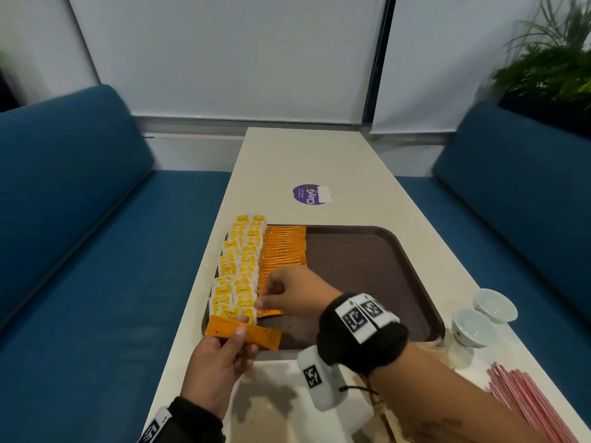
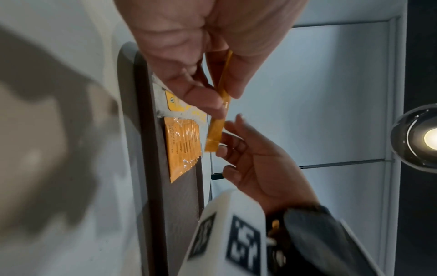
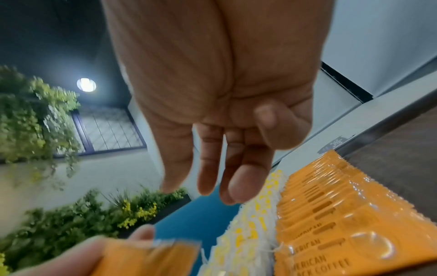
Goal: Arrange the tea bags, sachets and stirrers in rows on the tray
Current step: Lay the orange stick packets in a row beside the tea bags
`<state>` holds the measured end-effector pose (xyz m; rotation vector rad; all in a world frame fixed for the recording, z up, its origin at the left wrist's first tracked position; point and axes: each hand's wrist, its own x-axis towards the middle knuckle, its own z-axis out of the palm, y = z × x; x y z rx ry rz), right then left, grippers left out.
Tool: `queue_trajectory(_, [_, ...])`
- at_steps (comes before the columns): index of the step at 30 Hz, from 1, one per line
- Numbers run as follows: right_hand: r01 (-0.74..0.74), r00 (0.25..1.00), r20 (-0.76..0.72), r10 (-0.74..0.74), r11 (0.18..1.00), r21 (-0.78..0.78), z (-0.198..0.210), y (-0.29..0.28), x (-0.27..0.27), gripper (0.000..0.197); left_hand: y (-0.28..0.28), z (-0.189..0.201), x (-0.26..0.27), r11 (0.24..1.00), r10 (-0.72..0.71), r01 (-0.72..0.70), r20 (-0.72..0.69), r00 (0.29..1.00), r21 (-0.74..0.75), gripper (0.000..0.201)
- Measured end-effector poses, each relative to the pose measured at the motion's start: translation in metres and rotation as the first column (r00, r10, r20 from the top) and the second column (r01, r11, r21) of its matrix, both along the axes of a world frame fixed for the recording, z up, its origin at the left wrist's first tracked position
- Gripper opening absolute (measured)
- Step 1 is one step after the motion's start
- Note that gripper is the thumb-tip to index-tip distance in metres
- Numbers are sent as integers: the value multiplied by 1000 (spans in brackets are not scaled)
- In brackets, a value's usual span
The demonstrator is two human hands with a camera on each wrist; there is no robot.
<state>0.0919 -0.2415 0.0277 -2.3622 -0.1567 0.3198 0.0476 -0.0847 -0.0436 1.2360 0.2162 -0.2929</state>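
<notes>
Sachet of orange foil, long and flat [image 1: 243,336], sits pinched between thumb and fingers of the left hand [image 1: 220,366] above the near left corner of the dark brown plastic tray [image 1: 412,251]; its long axis runs left to right across the table, the right end pointing toward the right hand [image 1: 289,290]. That hand hovers just above the near end of the orange sachet row [image 1: 283,251], fingers relaxed and grasping nothing. The row's sachets lie crosswise, stacked away from the person. Left of it, touching, run two columns of yellow-and-white tea bags [image 1: 238,266]. Red-and-white striped stirrers [image 1: 527,401] lie on the cream table [image 1: 319,161] at the near right, beside two white ceramic cups [image 1: 483,314]
</notes>
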Motion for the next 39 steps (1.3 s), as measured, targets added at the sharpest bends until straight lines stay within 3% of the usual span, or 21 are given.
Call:
queue_trajectory(3, [-35, 999, -27, 37, 998, 52, -3, -1, -26, 21, -3, 3, -1, 997, -4, 10, 78, 997, -75, 15])
queue_trajectory(4, [-25, 1000, -11, 26, 997, 74, -6, -2, -32, 17, -4, 4, -1, 995, -1, 12, 106, 994, -103, 23])
queue_trajectory(6, [30, 997, 73, -38, 994, 110, -12, -5, -42, 23, -5, 4, 0, 989, 3, 17, 132, 991, -147, 68])
queue_trajectory(8, [91, 963, 246, -113, 991, 99, -18, -10, -47, 17, -7, 4, -1, 987, 20, -1, 118, 993, -163, 90])
queue_trajectory(12, [171, 809, 547, -216, 976, 133, -27, -20, -54, 13, -8, 13, -6, 980, -13, 31, 90, 996, -196, 46])
queue_trajectory(15, [189, 736, 623, -264, 964, 185, -30, -25, -57, 10, -12, 20, -10, 991, -76, 92, 160, 984, -94, 52])
queue_trajectory(18, [206, 747, 574, -334, 938, 278, -32, -26, -61, 17, -15, 23, -11, 994, -104, 106, 199, 974, 0, 32])
queue_trajectory(21, [299, 803, 402, -440, 881, 366, -29, -28, -65, 31, -16, 28, -12, 993, -98, 79, 260, 960, 85, 38])
queue_trajectory(24, [374, 832, 162, -531, 751, 544, -22, -30, -69, 36, -14, 34, -13, 988, -104, 64, 307, 946, 138, 37])
queue_trajectory(26, [349, 843, 147, -517, 735, 582, -15, -32, -74, 37, -11, 33, -14, 975, -126, 54, 342, 931, 214, 34])
queue_trajectory(30, [201, 946, 161, -281, 899, 390, 0, -37, -80, 32, -3, 32, -11, 941, -156, 17, 386, 909, 339, 28])
queue_trajectory(34, [113, 988, 68, -140, 944, 310, 6, -34, -77, 23, -1, 33, -10, 921, -201, 40, 384, 901, 387, 28])
queue_trajectory(36, [9, 997, 75, -20, 991, 133, 5, -25, -73, 18, -4, 31, -9, 925, -209, 59, 371, 905, 376, 31])
queue_trajectory(39, [-77, 995, 58, 83, 992, -98, 6, -17, -60, 15, -5, 27, -6, 915, -209, 53, 356, 911, 399, 32])
